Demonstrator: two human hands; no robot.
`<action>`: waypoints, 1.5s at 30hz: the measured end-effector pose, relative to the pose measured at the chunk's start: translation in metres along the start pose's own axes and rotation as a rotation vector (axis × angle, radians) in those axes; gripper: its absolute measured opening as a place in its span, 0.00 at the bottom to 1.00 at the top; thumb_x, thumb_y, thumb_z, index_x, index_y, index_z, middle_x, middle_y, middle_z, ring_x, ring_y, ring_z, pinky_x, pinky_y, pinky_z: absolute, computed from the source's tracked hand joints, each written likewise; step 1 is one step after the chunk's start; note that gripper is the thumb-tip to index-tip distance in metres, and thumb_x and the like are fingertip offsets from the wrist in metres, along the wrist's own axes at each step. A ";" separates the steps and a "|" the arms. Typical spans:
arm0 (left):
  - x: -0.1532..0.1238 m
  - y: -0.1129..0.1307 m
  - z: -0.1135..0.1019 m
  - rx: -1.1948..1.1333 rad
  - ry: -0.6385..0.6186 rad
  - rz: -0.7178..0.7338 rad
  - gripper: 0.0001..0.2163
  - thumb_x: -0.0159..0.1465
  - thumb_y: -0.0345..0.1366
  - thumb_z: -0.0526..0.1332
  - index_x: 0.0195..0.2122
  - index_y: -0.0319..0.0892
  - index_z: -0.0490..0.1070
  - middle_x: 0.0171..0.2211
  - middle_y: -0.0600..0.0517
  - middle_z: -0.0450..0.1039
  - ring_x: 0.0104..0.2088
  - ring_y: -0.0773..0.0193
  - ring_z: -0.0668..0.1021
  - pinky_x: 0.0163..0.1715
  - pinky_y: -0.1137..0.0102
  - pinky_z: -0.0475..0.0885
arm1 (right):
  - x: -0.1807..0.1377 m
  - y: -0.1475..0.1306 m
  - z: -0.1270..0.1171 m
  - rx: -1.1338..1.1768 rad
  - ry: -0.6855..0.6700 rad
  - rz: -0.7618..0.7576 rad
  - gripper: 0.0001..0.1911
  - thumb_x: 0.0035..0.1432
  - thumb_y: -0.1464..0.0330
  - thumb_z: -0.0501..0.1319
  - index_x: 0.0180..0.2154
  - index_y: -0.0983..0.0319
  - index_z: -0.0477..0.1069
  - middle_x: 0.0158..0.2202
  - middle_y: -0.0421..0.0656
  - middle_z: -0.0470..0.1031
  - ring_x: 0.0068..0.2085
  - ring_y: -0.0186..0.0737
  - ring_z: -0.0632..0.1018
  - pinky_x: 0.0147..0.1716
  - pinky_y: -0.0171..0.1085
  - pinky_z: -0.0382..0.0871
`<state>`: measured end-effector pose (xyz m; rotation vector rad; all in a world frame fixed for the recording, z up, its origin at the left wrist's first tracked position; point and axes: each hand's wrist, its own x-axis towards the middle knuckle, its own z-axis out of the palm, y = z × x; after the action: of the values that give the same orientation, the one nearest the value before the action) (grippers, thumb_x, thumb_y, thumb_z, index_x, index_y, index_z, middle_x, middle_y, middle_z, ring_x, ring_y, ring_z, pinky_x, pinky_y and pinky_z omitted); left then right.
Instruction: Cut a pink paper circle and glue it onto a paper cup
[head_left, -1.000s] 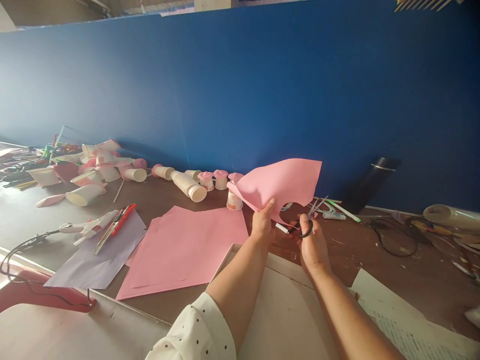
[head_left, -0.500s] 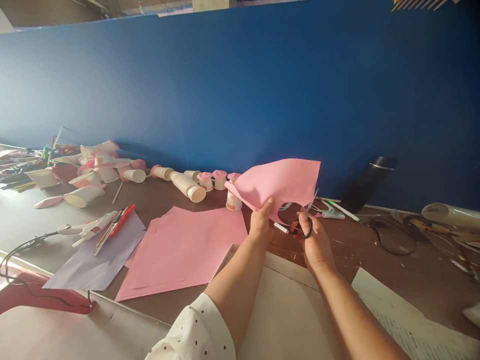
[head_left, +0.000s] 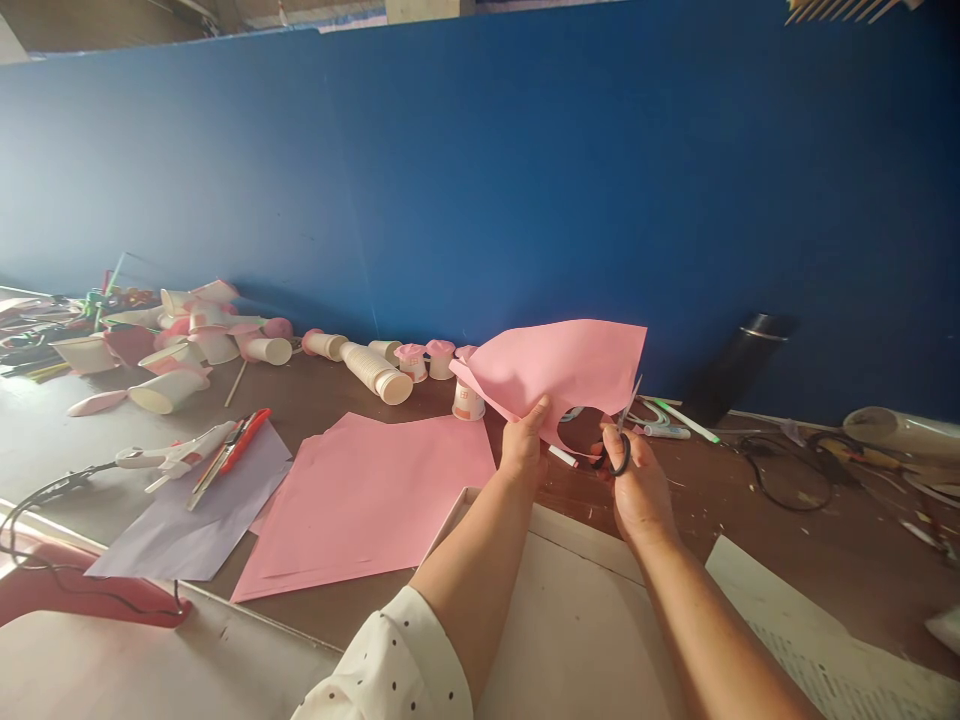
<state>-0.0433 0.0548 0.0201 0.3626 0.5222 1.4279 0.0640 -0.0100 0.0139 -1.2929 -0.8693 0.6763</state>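
A sheet of pink paper [head_left: 562,362] with a rounded cut-out in its lower edge is held up off the table. My left hand [head_left: 525,440] pinches it at the lower left, thumb on top. In my right hand [head_left: 641,485] is a pair of scissors [head_left: 621,455] with black handles, fingers in the loops. The scissors' blades point upward at the right end of the cut edge. A paper cup [head_left: 469,403] with a pink top stands behind the sheet's left corner. A white marker [head_left: 562,456] lies below the cut-out.
Pink sheets [head_left: 367,500] lie left, beside lilac paper [head_left: 195,530] bearing a red utility knife [head_left: 229,455] and a glue gun [head_left: 176,455]. Stacked paper cups [head_left: 375,373] and a cup pile [head_left: 202,340] sit further back. A black bottle [head_left: 739,370] stands against the blue partition [head_left: 525,180].
My right hand and the scissors have shifted slightly to the right. The pink sheet's right edge has moved a little the same way. My left hand has stayed nearly still.
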 end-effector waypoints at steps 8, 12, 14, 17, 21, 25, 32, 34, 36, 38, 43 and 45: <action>0.001 -0.001 0.000 -0.003 0.006 -0.019 0.24 0.49 0.33 0.73 0.48 0.40 0.73 0.44 0.46 0.78 0.45 0.54 0.80 0.45 0.65 0.77 | -0.002 -0.002 -0.001 -0.106 0.021 -0.020 0.21 0.54 0.48 0.62 0.39 0.57 0.74 0.29 0.40 0.75 0.28 0.38 0.74 0.24 0.36 0.65; 0.001 -0.001 0.000 0.003 -0.005 -0.012 0.23 0.49 0.34 0.73 0.47 0.41 0.74 0.45 0.46 0.78 0.45 0.54 0.80 0.45 0.66 0.77 | -0.004 -0.003 -0.001 -0.103 0.020 -0.035 0.21 0.54 0.48 0.61 0.39 0.57 0.74 0.30 0.40 0.76 0.28 0.39 0.74 0.24 0.36 0.65; 0.000 0.000 0.001 -0.001 -0.010 -0.009 0.23 0.49 0.34 0.73 0.47 0.40 0.74 0.45 0.46 0.78 0.45 0.54 0.80 0.45 0.65 0.77 | -0.004 -0.003 0.000 -0.088 0.019 -0.030 0.22 0.54 0.48 0.61 0.40 0.57 0.74 0.31 0.41 0.76 0.29 0.40 0.75 0.23 0.36 0.65; 0.000 0.000 0.001 -0.013 -0.004 -0.014 0.23 0.49 0.33 0.73 0.47 0.40 0.74 0.44 0.46 0.78 0.45 0.54 0.80 0.46 0.65 0.76 | -0.003 -0.002 0.000 -0.077 0.018 -0.020 0.22 0.54 0.48 0.62 0.41 0.57 0.74 0.30 0.41 0.76 0.29 0.40 0.75 0.22 0.35 0.64; -0.001 0.001 0.001 -0.015 -0.009 -0.009 0.22 0.49 0.33 0.73 0.46 0.40 0.74 0.46 0.46 0.78 0.46 0.53 0.79 0.46 0.64 0.77 | -0.003 -0.002 0.000 -0.071 0.013 -0.029 0.22 0.54 0.47 0.62 0.41 0.57 0.73 0.30 0.41 0.75 0.27 0.38 0.73 0.22 0.35 0.63; -0.001 0.002 0.002 -0.019 -0.007 0.002 0.22 0.49 0.32 0.73 0.46 0.40 0.74 0.46 0.45 0.78 0.46 0.53 0.79 0.46 0.64 0.77 | -0.004 -0.003 0.000 -0.065 0.000 -0.040 0.22 0.54 0.47 0.62 0.41 0.57 0.73 0.30 0.41 0.75 0.25 0.37 0.72 0.20 0.35 0.62; 0.002 0.005 0.001 -0.035 -0.022 0.022 0.22 0.49 0.32 0.73 0.46 0.40 0.74 0.45 0.45 0.78 0.47 0.53 0.79 0.49 0.63 0.75 | -0.006 -0.006 0.001 -0.086 0.000 -0.019 0.21 0.54 0.47 0.62 0.39 0.57 0.73 0.29 0.41 0.75 0.25 0.37 0.72 0.20 0.35 0.61; 0.003 0.005 0.000 -0.028 -0.020 0.023 0.21 0.49 0.32 0.73 0.45 0.39 0.75 0.45 0.45 0.78 0.47 0.53 0.79 0.49 0.63 0.75 | -0.007 -0.007 0.002 -0.072 0.000 -0.010 0.21 0.53 0.47 0.62 0.39 0.57 0.73 0.28 0.40 0.74 0.26 0.38 0.72 0.20 0.35 0.61; 0.003 0.006 0.000 -0.024 -0.015 0.021 0.21 0.49 0.32 0.73 0.45 0.39 0.75 0.44 0.45 0.78 0.47 0.53 0.79 0.49 0.63 0.75 | -0.008 -0.007 0.002 -0.059 -0.003 -0.010 0.21 0.53 0.47 0.62 0.39 0.56 0.73 0.28 0.40 0.74 0.27 0.38 0.72 0.20 0.35 0.62; 0.003 0.007 0.001 -0.027 -0.014 0.020 0.21 0.49 0.32 0.73 0.45 0.39 0.75 0.45 0.45 0.78 0.47 0.53 0.79 0.49 0.63 0.75 | -0.008 -0.007 0.002 -0.058 -0.004 -0.010 0.21 0.53 0.47 0.62 0.39 0.56 0.73 0.28 0.40 0.74 0.28 0.40 0.73 0.20 0.35 0.62; 0.001 0.008 0.003 -0.016 0.001 0.014 0.19 0.50 0.31 0.72 0.44 0.39 0.74 0.44 0.45 0.78 0.47 0.53 0.79 0.48 0.64 0.75 | -0.008 -0.008 0.003 -0.066 0.009 0.007 0.20 0.53 0.48 0.62 0.38 0.56 0.73 0.29 0.41 0.74 0.31 0.42 0.75 0.21 0.35 0.64; 0.001 0.008 0.003 -0.013 -0.003 0.010 0.19 0.50 0.32 0.72 0.44 0.39 0.75 0.44 0.45 0.78 0.46 0.53 0.79 0.48 0.64 0.75 | -0.008 -0.009 0.003 -0.068 0.015 0.014 0.20 0.53 0.48 0.63 0.38 0.56 0.73 0.29 0.41 0.74 0.31 0.41 0.75 0.21 0.35 0.65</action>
<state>-0.0488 0.0573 0.0266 0.3570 0.5095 1.4393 0.0568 -0.0168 0.0215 -1.3644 -0.8786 0.6523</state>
